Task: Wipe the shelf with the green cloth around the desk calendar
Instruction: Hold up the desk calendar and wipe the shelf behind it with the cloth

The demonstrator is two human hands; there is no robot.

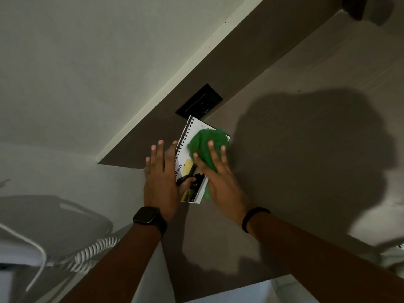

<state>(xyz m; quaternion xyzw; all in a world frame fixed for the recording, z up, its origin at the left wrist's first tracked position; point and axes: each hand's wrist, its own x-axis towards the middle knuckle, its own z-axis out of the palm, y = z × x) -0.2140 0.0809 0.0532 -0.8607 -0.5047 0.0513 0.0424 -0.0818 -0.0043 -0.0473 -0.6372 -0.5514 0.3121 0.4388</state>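
A spiral-bound desk calendar (192,189) with a photo page stands on the grey-brown shelf (295,149) near its left end. My left hand (160,182) is flat with fingers spread, touching the calendar's left side and holding nothing. My right hand (218,178) presses the green cloth (202,142) against the calendar's right side, fingers spread over it. The cloth bunches over the calendar's upper right page and a strip of it shows below my palm.
A black wall socket (199,102) sits in the shelf's back panel just behind the calendar. A white fan with a cable (72,248) stands lower left, below the shelf's left end. A dark object (358,7) sits at the far right back. Large shadows fall across the shelf's right part.
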